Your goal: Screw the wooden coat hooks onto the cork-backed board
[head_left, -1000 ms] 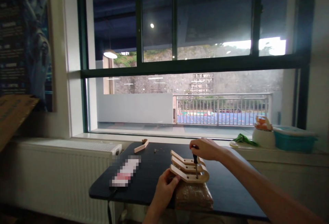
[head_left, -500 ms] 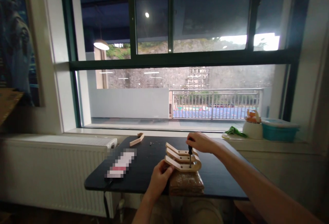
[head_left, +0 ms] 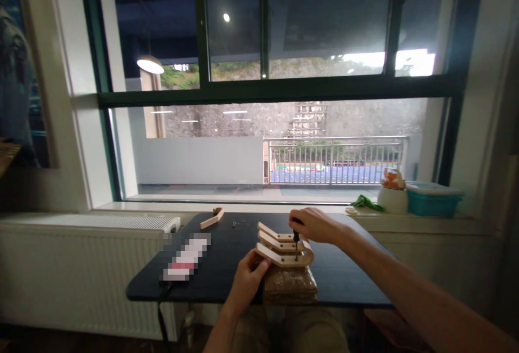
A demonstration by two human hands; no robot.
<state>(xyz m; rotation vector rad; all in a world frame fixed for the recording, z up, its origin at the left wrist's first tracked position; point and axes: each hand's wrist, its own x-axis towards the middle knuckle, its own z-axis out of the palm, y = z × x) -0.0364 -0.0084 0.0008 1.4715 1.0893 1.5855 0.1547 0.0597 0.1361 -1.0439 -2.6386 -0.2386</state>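
Note:
My right hand point(head_left: 310, 225) is closed around the dark handle of a screwdriver point(head_left: 296, 239), held upright. Its tip meets a screw hole in the nearest of three bent light-wood pieces point(head_left: 272, 254), which lie side by side, each curled at the right end. My left hand point(head_left: 250, 276) pinches the straight left end of that nearest wooden piece between thumb and fingers. Beneath the wooden pieces is a brown block wrapped in clear shiny film point(head_left: 290, 284), at the table's front edge.
On the black table point(head_left: 344, 274) lie another bent wooden piece point(head_left: 212, 218), a few small screws point(head_left: 234, 224) and a blurred white-and-red item point(head_left: 186, 260). A radiator point(head_left: 81, 255) stands left. The windowsill holds a green cloth point(head_left: 366, 202), a white pot point(head_left: 392, 200) and a teal box point(head_left: 433, 201).
The whole view has shifted slightly, so everything appears a little further left. Both hands keep their holds, and the screwdriver stays at the same hole.

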